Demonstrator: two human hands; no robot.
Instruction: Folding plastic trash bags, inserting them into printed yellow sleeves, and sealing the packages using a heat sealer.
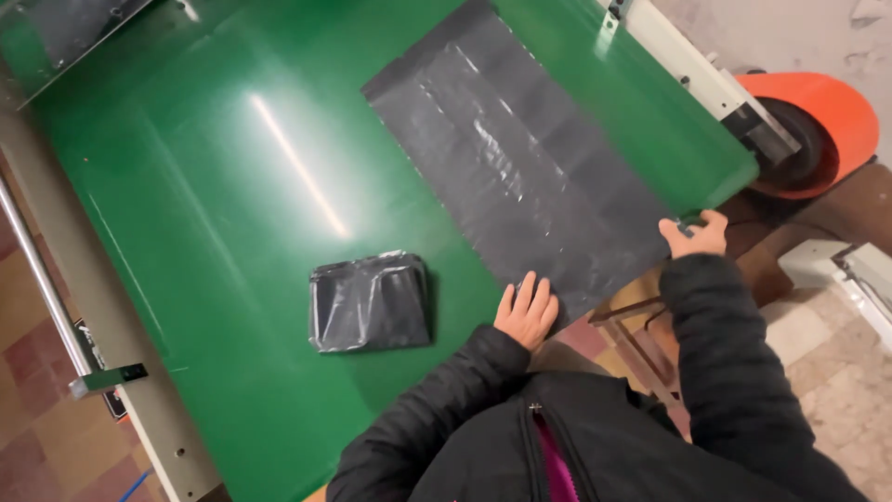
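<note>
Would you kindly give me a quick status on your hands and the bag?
Left hand flat on bag sheet. Right hand grips its corner at belt edge. Folded bag lies apart.

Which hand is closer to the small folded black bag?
Left. The left hand rests just right of the folded bag, on the flat black sheet; the right hand grips the sheet's far corner.
</note>
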